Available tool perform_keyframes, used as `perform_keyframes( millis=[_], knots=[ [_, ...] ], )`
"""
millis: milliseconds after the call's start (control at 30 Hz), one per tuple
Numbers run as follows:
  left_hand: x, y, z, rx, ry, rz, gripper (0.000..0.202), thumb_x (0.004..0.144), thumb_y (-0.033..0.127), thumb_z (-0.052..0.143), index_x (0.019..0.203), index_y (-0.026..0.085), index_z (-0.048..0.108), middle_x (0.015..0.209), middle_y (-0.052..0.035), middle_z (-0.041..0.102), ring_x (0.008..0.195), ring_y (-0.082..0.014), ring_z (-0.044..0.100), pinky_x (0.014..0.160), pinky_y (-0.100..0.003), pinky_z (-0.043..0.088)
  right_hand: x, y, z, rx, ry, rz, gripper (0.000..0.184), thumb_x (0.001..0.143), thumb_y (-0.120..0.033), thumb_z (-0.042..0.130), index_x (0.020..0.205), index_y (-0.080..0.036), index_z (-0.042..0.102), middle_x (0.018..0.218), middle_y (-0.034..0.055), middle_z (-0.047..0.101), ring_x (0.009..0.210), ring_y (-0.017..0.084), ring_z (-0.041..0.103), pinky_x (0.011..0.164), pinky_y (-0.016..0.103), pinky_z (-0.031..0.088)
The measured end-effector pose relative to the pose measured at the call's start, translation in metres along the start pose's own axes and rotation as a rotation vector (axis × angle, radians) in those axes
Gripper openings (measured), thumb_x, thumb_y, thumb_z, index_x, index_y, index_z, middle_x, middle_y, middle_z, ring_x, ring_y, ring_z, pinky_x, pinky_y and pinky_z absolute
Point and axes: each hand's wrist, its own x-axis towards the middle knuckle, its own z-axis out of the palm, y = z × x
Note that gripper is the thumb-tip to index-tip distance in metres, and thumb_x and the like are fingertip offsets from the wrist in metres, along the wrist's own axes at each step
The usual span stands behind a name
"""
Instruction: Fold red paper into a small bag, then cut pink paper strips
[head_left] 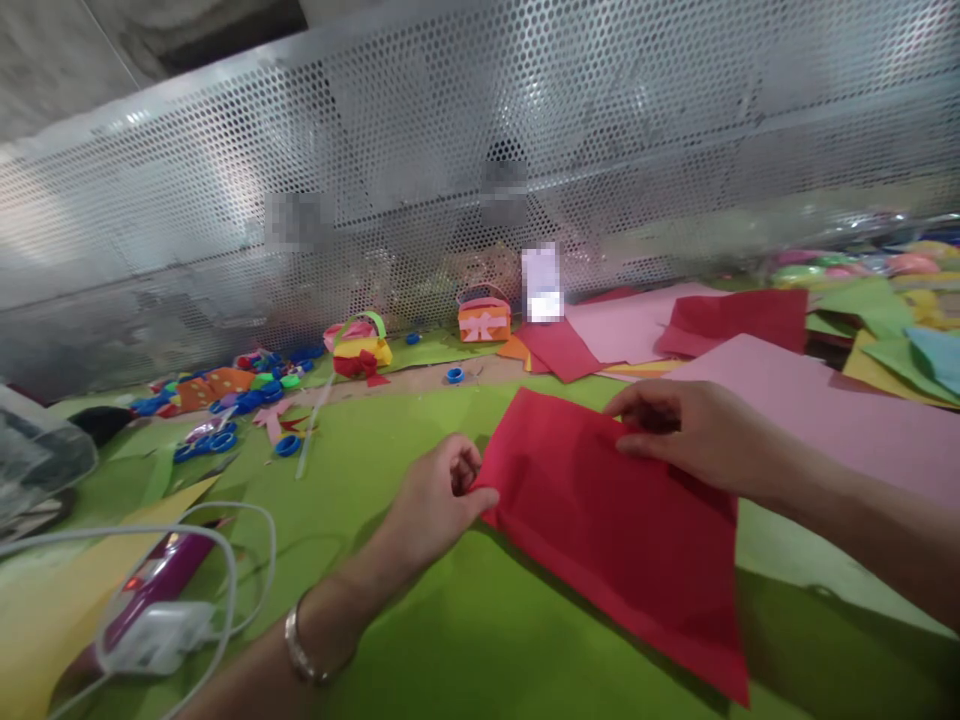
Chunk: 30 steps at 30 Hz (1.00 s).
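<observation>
A sheet of red paper (600,530) is held up at a tilt over the green tabletop (420,620). My left hand (439,490) pinches its left edge between thumb and curled fingers. At the upper right edge, my right hand (675,430) grips the same sheet, thumb in front and fingers partly behind it. The sheet's lower right corner points down toward me. Pink paper (765,400) lies just beyond my right hand.
At the left are a purple glue gun (161,570), a looping white cable (232,560) and blue-handled scissors (206,445). Small paper baskets, one yellow (360,355) and one orange (484,322), stand before a perforated metal panel (420,180). Coloured sheets (870,310) pile up at right.
</observation>
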Motion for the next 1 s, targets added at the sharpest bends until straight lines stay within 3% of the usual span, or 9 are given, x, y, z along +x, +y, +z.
perform_keyframes(
  millis=[100,200,300,400,567,733,800,900,1000],
  knots=[
    [0.001,0.0,-0.001,-0.082,0.025,0.009,0.024,0.073,0.028,0.064,0.068,0.021,0.041,0.056,0.0088,0.044,0.052,-0.0095,0.043,0.05,-0.023,0.034,0.001,-0.002,-0.004,-0.039,0.082,0.022,0.013,0.074,-0.035,0.066,0.07,-0.023,0.065,0.068,0.0019,0.067,0.061,0.02,0.062,0.056,0.032,0.048],
    [0.0,-0.001,-0.001,-0.205,-0.012,-0.025,0.029,0.08,0.038,0.06,0.069,0.022,0.039,0.055,0.0059,0.051,0.051,-0.0124,0.054,0.048,-0.024,0.042,-0.004,-0.01,-0.007,-0.125,0.271,-0.117,0.016,0.08,-0.035,0.06,0.07,-0.023,0.063,0.083,0.006,0.068,0.074,0.023,0.064,0.063,0.035,0.05],
    [-0.002,-0.001,-0.001,-0.361,-0.075,-0.05,0.034,0.085,0.052,0.055,0.082,0.019,0.05,0.08,-0.0058,0.066,0.071,-0.0186,0.068,0.061,-0.032,0.055,-0.016,-0.022,-0.01,-0.259,0.495,-0.375,0.014,0.088,-0.027,0.053,0.075,-0.025,0.06,0.094,0.0076,0.067,0.087,0.025,0.064,0.074,0.039,0.051],
    [-0.003,0.001,-0.002,-0.677,-0.116,-0.1,0.058,0.084,0.07,0.046,0.109,0.018,0.053,0.116,-0.0146,0.064,0.1,-0.0255,0.068,0.087,-0.042,0.054,-0.029,-0.031,-0.014,-0.339,0.572,-0.594,0.016,0.088,-0.014,0.052,0.086,-0.029,0.057,0.096,0.0044,0.067,0.089,0.025,0.066,0.078,0.039,0.052],
    [-0.004,0.003,-0.01,-0.78,-0.193,-0.045,0.08,0.078,0.079,0.042,0.134,0.022,0.046,0.131,-0.016,0.06,0.114,-0.0319,0.061,0.094,-0.048,0.049,-0.037,-0.032,-0.014,-0.423,0.446,-0.848,0.021,0.087,-0.011,0.051,0.097,-0.029,0.056,0.108,0.0056,0.071,0.098,0.025,0.067,0.089,0.042,0.054],
    [-0.002,0.005,-0.02,-0.599,-0.197,0.05,0.068,0.062,0.055,0.081,0.118,0.023,0.061,0.121,-0.0098,0.067,0.113,-0.0285,0.061,0.094,-0.04,0.049,-0.031,-0.03,-0.004,-0.461,0.242,-0.815,0.024,0.087,-0.005,0.04,0.08,-0.02,0.058,0.14,0.0182,0.05,0.127,0.028,0.051,0.1,0.041,0.051],
    [-0.001,0.005,-0.023,-0.587,-0.245,0.055,0.065,0.058,0.056,0.083,0.111,0.023,0.065,0.119,-0.0096,0.068,0.112,-0.0287,0.062,0.093,-0.04,0.05,-0.03,-0.03,-0.003,-0.421,0.126,-0.811,0.026,0.085,-0.004,0.038,0.077,-0.018,0.059,0.146,0.0187,0.043,0.134,0.028,0.041,0.104,0.043,0.047],
    [0.0,0.006,-0.026,-0.63,-0.27,-0.03,0.062,0.063,0.066,0.074,0.104,0.021,0.069,0.112,-0.0094,0.071,0.102,-0.0277,0.067,0.089,-0.041,0.051,-0.031,-0.03,-0.003,-0.369,-0.085,-0.829,0.03,0.082,-0.002,0.039,0.088,-0.018,0.063,0.146,0.0139,0.044,0.139,0.025,0.031,0.108,0.046,0.042],
    [0.003,0.006,-0.025,-0.618,-0.092,-0.211,0.04,0.064,0.045,0.082,0.094,0.019,0.072,0.095,-0.0057,0.076,0.094,-0.0263,0.069,0.085,-0.038,0.054,-0.033,-0.032,-0.004,-0.331,-0.305,-0.856,0.035,0.081,-0.002,0.041,0.101,-0.018,0.066,0.142,0.0102,0.051,0.141,0.023,0.029,0.112,0.046,0.036]
  ],
)
